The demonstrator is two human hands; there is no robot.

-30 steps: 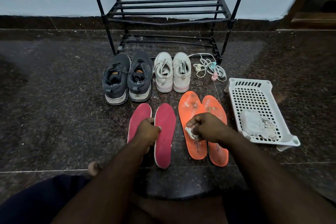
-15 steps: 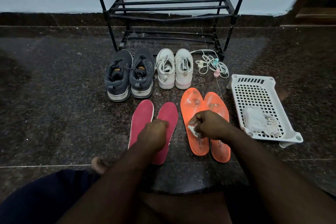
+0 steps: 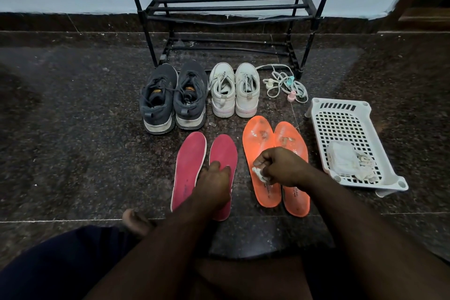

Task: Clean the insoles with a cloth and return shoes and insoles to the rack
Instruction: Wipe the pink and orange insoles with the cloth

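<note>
A: Which step do I see, left to right?

B: My left hand (image 3: 214,187) lies with fingers extended on the right red insole (image 3: 225,153), beside the left red insole (image 3: 188,165). My right hand (image 3: 282,165) clenches a small white cloth (image 3: 260,174) over the left orange insole (image 3: 261,161). I judge wiping is under way; next, firm strokes along it.

A: And versus half a second ago?

B: The left hand has flattened onto the red insole; the cloth hand has barely shifted. The shoe rack (image 3: 226,5) stands unloaded.
</note>
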